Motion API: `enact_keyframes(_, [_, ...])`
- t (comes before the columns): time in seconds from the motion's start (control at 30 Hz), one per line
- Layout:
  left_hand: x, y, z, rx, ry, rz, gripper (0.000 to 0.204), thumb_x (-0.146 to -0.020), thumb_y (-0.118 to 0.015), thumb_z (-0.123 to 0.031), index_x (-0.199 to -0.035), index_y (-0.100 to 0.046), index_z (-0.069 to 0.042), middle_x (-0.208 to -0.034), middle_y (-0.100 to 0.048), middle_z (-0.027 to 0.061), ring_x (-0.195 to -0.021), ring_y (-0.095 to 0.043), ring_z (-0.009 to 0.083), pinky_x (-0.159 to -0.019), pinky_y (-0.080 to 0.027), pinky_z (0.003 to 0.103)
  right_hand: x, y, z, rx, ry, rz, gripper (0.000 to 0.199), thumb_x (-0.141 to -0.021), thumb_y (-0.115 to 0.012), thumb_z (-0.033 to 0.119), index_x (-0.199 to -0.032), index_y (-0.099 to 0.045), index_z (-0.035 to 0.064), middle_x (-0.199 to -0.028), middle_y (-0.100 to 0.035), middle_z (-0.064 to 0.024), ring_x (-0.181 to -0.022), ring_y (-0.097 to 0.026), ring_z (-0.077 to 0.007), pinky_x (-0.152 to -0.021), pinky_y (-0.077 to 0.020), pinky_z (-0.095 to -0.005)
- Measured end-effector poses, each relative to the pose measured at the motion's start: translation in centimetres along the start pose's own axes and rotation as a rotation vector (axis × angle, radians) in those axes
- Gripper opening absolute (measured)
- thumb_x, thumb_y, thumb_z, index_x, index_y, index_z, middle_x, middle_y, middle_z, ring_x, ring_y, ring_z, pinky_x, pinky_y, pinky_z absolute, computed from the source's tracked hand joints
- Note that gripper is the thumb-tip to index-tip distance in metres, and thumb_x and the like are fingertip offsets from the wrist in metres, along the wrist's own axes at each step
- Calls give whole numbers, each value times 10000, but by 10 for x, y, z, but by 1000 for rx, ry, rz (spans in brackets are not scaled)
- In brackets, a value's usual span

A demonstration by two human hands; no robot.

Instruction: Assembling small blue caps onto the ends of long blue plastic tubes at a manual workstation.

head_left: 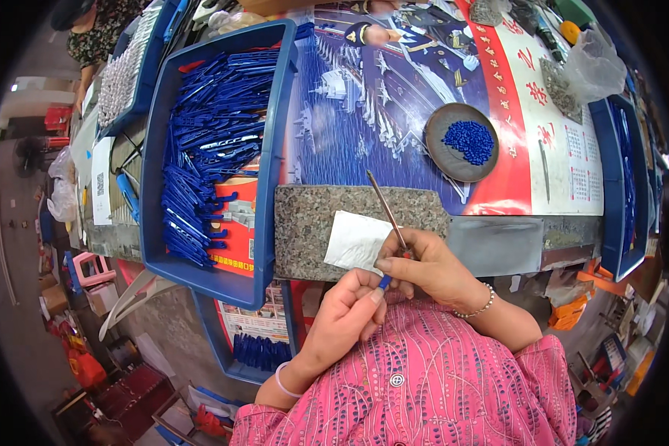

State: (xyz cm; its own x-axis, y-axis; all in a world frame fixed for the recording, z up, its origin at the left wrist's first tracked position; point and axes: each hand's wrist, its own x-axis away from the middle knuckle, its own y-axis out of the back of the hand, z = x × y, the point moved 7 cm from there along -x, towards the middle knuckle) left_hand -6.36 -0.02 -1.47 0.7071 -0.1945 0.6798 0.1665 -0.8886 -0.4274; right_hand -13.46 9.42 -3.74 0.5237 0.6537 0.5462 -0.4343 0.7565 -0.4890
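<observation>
My left hand (347, 310) is closed, pinching a small blue plastic piece (384, 282) between thumb and fingers. My right hand (440, 272) meets it at the fingertips and grips a slim metal tool (384, 202) with a bit of red at the grip. The tool's bare end points away, up and to the left. Fingers cover most of the blue piece and the tool's near end. Just beyond the hands, a folded white cloth or paper (355, 239) lies on a speckled stone slab (301, 230).
At left stands a blue tray (281, 149) of long blue plastic parts; a lower blue tray (204, 316) holds more. A round dish (440, 167) carries small blue pieces. Tweezers (545, 171) lie on the printed table cover. Another blue tray (609, 186) is at right. A person (104, 37) is at far left.
</observation>
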Motion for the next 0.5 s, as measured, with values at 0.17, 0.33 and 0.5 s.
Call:
enact_keyframes(0.17, [6,5,-13,-538,-331,-148,82,-893,-478,-32,-966,-480,5,-652,-554,22,-510,-461,34,-458,-353,185,3,-4,1,-7,-33,-3,157,-855,-619,170,-878,-533,41,-666,-562,-16,-492,-504,-59,-445,-381,-179])
enact_keyframes(0.33, [13,4,-25,-784,-569,-282,115,-840,-577,-12,-936,-526,25,-678,-621,71,-619,-578,69,-543,-451,232,4,-3,-7,-53,4,-7,147,-869,-592,158,-919,-545,28,-692,-587,-39,-494,-509,-68,-448,-386,-180])
enact_keyframes(0.5, [18,5,-29,-795,-551,-328,164,-826,-580,-37,-977,-529,1,-776,-613,182,-673,-636,319,-571,-481,357,4,-4,-8,-114,32,-27,176,-875,-577,145,-979,-549,6,-719,-600,-61,-504,-518,-77,-449,-388,-180])
